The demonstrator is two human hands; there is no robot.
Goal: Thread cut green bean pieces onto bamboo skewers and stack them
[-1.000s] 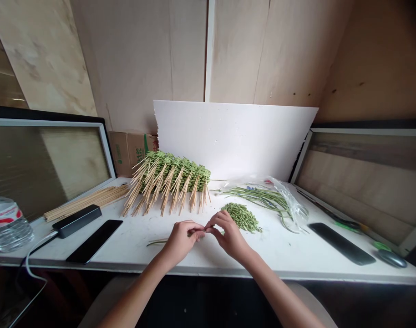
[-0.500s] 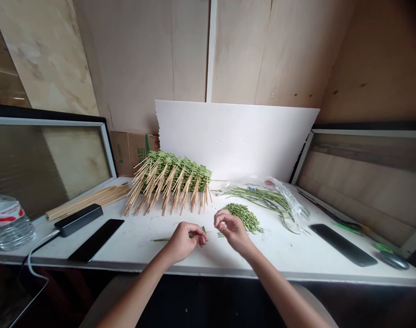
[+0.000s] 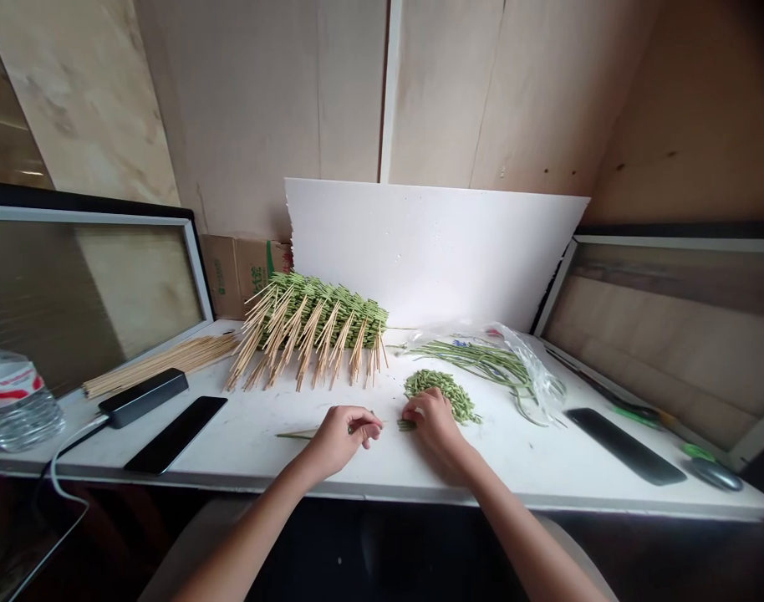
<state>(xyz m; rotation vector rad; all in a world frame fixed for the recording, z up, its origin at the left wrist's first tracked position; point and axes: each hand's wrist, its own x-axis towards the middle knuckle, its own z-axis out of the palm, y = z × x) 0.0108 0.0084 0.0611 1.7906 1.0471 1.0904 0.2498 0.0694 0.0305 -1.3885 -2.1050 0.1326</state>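
Observation:
My left hand (image 3: 344, 436) is closed in a pinch above the front of the table. A thin pale bamboo skewer (image 3: 385, 421) shows faintly beyond its fingertips, mostly hidden by the fingers. Left of that hand, a thin greenish stalk (image 3: 296, 435) sticks out along the tabletop. My right hand (image 3: 433, 418) reaches down to the near left edge of a pile of short cut garlic scapes (image 3: 454, 395), fingers bent together. A few cut pieces lie under its fingertips; whether one is gripped is hidden.
Skewers loaded with green pieces (image 3: 338, 305) are stacked at the back. Bare skewers (image 3: 162, 364), a black box (image 3: 145, 396) and a phone (image 3: 176, 435) lie left, beside a water bottle (image 3: 18, 401). Long garlic scapes (image 3: 476, 358) in plastic, a dark slab (image 3: 626, 446) and a mouse (image 3: 714, 474) lie right.
My right hand has moved down and slightly right, from the air beside my left hand onto the pile's edge. My left hand has stayed nearly in place.

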